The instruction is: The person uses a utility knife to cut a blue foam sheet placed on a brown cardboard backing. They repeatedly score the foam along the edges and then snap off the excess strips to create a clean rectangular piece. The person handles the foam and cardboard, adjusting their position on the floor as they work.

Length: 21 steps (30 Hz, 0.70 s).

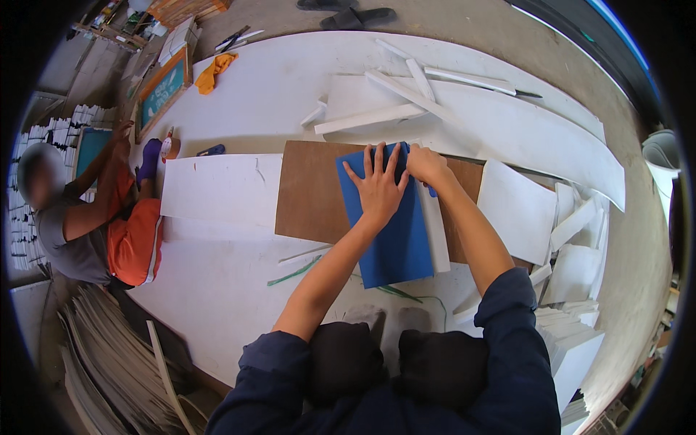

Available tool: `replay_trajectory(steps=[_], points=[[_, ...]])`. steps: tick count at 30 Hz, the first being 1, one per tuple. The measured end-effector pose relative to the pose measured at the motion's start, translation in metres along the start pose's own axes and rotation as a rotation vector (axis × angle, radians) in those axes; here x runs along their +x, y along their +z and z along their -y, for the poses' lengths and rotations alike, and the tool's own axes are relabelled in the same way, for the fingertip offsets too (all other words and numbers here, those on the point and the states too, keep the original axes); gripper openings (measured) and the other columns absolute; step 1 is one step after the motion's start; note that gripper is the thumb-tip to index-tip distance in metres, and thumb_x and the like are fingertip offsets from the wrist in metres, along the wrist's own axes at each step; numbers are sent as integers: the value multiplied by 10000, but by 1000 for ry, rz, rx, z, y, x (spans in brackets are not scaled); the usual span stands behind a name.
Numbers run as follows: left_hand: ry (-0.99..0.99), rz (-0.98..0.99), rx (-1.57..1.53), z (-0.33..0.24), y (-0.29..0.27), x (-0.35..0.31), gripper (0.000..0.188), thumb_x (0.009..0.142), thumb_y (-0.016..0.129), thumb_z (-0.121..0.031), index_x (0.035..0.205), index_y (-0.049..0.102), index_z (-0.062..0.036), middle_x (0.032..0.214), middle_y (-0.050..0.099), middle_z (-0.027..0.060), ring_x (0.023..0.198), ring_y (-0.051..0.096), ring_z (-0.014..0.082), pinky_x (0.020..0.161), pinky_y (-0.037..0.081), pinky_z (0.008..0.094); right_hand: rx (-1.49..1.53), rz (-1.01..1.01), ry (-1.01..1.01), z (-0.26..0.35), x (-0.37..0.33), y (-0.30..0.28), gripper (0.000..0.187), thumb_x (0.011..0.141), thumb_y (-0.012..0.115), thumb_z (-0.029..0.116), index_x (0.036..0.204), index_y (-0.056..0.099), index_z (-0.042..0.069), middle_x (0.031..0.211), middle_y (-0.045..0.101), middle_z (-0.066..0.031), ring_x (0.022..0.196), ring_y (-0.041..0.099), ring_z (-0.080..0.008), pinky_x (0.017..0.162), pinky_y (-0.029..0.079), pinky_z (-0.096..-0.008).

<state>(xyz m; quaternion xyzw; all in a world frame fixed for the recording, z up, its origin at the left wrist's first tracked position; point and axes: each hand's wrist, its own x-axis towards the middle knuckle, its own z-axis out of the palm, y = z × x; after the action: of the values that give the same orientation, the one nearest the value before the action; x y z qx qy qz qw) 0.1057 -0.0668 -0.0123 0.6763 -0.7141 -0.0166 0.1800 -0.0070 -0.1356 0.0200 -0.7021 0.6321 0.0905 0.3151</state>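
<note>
Left hand (pixel 380 190) spread open, pressing a blue rectangular panel (pixel 395 254) atop a white sheet (pixel 436 232) and brown board (pixel 312 192); right hand (pixel 426 164) closed around a mostly hidden blue-handled tool (pixel 433 192) at the panel's far right corner.

I record dark slippers (pixel 368 19), an orange cloth (pixel 212 75), a seated co-worker (pixel 81 235) and, apparently, a tape roll (pixel 171 148).

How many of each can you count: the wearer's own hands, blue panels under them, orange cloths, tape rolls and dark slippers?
Own hands: 2 (left hand, right hand)
Blue panel: 1
Orange cloth: 1
Tape roll: 1
Dark slippers: 2
Total: 7
</note>
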Motion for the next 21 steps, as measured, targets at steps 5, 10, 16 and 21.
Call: replay_trajectory(steps=[5,10,16,21], points=[[-3,-30,13,2,4,-1,538,831,501,-437,1324,370,-265,1356,341,28,1296,227,243,975,3,662,44,105,80,-15,-72,28,245,813,439,132,1001,514,-8,941,610,-237,925,591,-379,788,465,-465],[10,-5,12,4,1,-3,538,843,489,-431,1335,353,-262,1367,322,32,1300,211,249,971,-5,660,35,31,33,-36,-174,83,187,857,393,150,916,500,9,837,614,-242,794,604,-408,722,460,-507],[20,6,-5,-2,0,0,532,843,492,-425,1329,361,-255,1357,330,37,1293,218,250,968,7,663,-35,58,-35,-47,-190,74,202,867,429,201,900,502,16,746,618,-220,711,612,-401,656,468,-509],[5,4,20,4,-3,-2,532,839,497,-427,1325,366,-254,1355,330,38,1291,220,243,972,11,657,-25,-260,-59,-20,-122,4,218,853,440,200,912,524,8,752,622,-215,714,623,-370,643,495,-456]])
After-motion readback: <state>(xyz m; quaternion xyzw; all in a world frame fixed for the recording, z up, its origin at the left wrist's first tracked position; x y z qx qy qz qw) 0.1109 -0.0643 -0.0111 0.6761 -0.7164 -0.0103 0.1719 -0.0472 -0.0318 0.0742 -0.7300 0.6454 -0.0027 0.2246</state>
